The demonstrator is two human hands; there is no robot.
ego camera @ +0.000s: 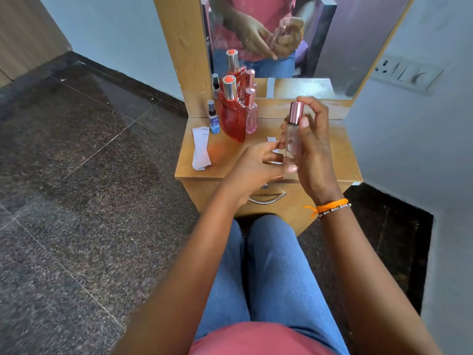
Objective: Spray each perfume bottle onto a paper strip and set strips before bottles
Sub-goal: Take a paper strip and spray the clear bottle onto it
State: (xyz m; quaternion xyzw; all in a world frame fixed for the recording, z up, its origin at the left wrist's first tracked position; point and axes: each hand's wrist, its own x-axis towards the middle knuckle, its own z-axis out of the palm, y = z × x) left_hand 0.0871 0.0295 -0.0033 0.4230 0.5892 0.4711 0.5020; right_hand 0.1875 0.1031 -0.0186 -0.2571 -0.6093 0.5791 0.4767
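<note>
Probably a home bedroom; wooden dressing table point(343, 160); mirror point(332, 47).

The back left of the wooden surface point(340, 155) is crowded: a small blue spray bottle point(213, 119), a tall red bottle point(231, 116) and a slim pink bottle point(250, 116) stand close together against the mirror point(320, 47). A stack of paper strips point(201, 147) lies at the left edge, just in front of the blue bottle. Both hands, the left hand point(256, 165) and the right hand point(313, 149) holding a clear bottle point(293, 139), fill the air above the middle. Bare wood shows along the right side and the back right, bounded by the wall point(409, 139).
</note>
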